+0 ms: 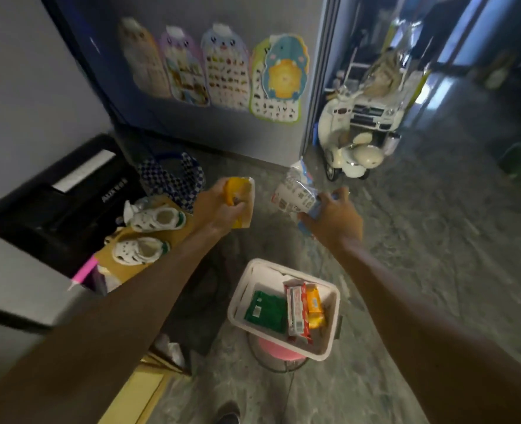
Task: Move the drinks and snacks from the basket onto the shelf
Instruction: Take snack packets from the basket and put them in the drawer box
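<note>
A white basket (238, 304) rests on a pink stool low in the middle of the view. Inside it lie a green packet (265, 310), a red and white snack bar (296, 310) and an orange packet (315, 306). My left hand (219, 209) is raised above and left of the basket, shut on a yellow snack packet (238, 188). My right hand (334, 215) is up to the right, shut on a white and blue printed packet (294, 195). No shelf is clearly visible.
A black box (60, 194) stands at left beside a cardboard surface with two small white shoes (155, 220) and a blue checkered bag (173, 175). A toy scooter (349, 148) sits at back right. Animal posters (222, 68) hang on the grey wall.
</note>
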`<state>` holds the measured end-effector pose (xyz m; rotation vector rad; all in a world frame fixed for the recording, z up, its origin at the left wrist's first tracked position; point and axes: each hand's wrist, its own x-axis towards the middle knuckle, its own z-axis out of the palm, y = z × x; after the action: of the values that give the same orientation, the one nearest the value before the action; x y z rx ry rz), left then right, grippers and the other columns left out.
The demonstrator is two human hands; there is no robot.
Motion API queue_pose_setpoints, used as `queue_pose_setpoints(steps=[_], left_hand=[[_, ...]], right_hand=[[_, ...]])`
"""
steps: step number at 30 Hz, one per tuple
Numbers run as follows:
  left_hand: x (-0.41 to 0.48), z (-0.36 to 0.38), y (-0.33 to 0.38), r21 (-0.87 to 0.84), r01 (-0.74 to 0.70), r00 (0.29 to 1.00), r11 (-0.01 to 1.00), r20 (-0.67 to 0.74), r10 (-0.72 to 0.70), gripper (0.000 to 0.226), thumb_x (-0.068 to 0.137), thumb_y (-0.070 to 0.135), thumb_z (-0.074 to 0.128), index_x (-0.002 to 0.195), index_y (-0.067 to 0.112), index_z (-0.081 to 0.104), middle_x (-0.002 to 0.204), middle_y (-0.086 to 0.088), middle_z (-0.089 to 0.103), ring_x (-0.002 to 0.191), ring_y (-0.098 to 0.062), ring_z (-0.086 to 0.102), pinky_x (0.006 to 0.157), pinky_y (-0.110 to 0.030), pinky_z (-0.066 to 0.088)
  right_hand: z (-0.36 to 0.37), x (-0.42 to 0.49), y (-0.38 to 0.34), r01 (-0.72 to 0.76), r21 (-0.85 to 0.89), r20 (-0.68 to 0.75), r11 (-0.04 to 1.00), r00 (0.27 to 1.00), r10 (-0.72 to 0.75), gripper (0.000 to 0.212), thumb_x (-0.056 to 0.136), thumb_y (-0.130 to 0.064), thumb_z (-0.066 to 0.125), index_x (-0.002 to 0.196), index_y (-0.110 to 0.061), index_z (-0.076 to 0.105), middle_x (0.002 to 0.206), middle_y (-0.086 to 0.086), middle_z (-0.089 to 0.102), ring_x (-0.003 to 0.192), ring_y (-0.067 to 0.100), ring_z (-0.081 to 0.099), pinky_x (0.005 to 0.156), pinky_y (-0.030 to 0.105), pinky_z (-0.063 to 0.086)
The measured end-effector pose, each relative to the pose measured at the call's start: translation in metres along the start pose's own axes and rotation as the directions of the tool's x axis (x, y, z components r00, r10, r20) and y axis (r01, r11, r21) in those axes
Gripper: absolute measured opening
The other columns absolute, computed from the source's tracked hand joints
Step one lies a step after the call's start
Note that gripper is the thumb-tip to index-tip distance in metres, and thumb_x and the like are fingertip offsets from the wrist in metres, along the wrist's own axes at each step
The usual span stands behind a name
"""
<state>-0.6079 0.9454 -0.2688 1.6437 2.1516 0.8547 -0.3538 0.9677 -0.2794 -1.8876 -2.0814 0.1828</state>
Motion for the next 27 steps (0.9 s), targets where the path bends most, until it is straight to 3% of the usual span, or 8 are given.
queue_pose_setpoints(steps=[5,10,14,18,23,27], left_hand=[[-0.021,-0.102,0.035,-0.043,0.029,0.990,0.999,-0.139,-0.034,0.064,0.087,0.048,0.080,0.142,0.027,0.058,0.123,-0.007,0.074,0.114,-0.034,0.069,0.096,-0.049,0.057],[-0.061,-0.189,0.037,-0.079,0.093,0.945,0.992,-0.308,-0.113,0.061,0.086,0.052,0.079,0.139,0.027,0.061,0.121,-0.009,0.075,0.113,-0.034,0.069,0.094,-0.046,0.057],[-0.113,-0.253,0.002,-0.096,0.201,0.886,0.975,-0.407,-0.223,0.068,0.076,0.067,0.076,0.131,0.028,0.064,0.110,-0.003,0.077,0.101,-0.030,0.073,0.090,-0.048,0.060],[-0.192,-0.317,-0.040,-0.143,0.314,0.791,0.939,-0.508,-0.342,0.055,0.084,0.047,0.086,0.131,0.028,0.065,0.109,0.000,0.076,0.100,-0.023,0.071,0.083,-0.034,0.054],[-0.318,-0.388,-0.102,-0.177,0.477,0.622,0.861,-0.624,-0.473,0.061,0.074,0.063,0.077,0.124,0.031,0.068,0.110,-0.002,0.079,0.107,-0.030,0.073,0.090,-0.044,0.059],[-0.426,-0.437,-0.147,-0.211,0.585,0.489,0.783,-0.679,-0.547,0.058,0.074,0.059,0.079,0.123,0.030,0.069,0.112,-0.004,0.079,0.109,-0.032,0.072,0.088,-0.041,0.059]], right_hand=[[-0.092,0.023,-0.050,0.163,-0.012,-0.055,0.987,0.985,-0.164,0.069,0.089,-0.063,0.074,0.138,-0.016,0.059,0.139,0.012,0.044,0.108,0.038,0.065,0.080,0.047,0.058],[-0.146,0.027,-0.119,0.332,-0.001,-0.107,0.943,0.938,-0.330,0.069,0.092,-0.064,0.071,0.144,-0.020,0.056,0.149,0.010,0.041,0.112,0.037,0.067,0.088,0.049,0.057],[-0.150,0.007,-0.188,0.460,0.123,-0.063,0.879,0.888,-0.456,0.078,0.088,-0.071,0.070,0.142,-0.018,0.052,0.144,0.015,0.047,0.115,0.039,0.066,0.091,0.049,0.058],[-0.140,-0.047,-0.264,0.590,0.224,-0.013,0.776,0.798,-0.603,0.065,0.089,-0.065,0.074,0.131,-0.019,0.058,0.137,0.009,0.046,0.112,0.035,0.065,0.089,0.047,0.056],[-0.109,-0.136,-0.366,0.697,0.315,0.024,0.644,0.672,-0.740,0.058,0.086,-0.066,0.076,0.120,-0.021,0.061,0.130,0.004,0.045,0.101,0.030,0.069,0.084,0.047,0.061],[-0.092,-0.228,-0.444,0.760,0.385,0.047,0.523,0.550,-0.834,0.055,0.086,-0.063,0.079,0.117,-0.020,0.063,0.129,0.002,0.047,0.097,0.025,0.070,0.079,0.039,0.061]])
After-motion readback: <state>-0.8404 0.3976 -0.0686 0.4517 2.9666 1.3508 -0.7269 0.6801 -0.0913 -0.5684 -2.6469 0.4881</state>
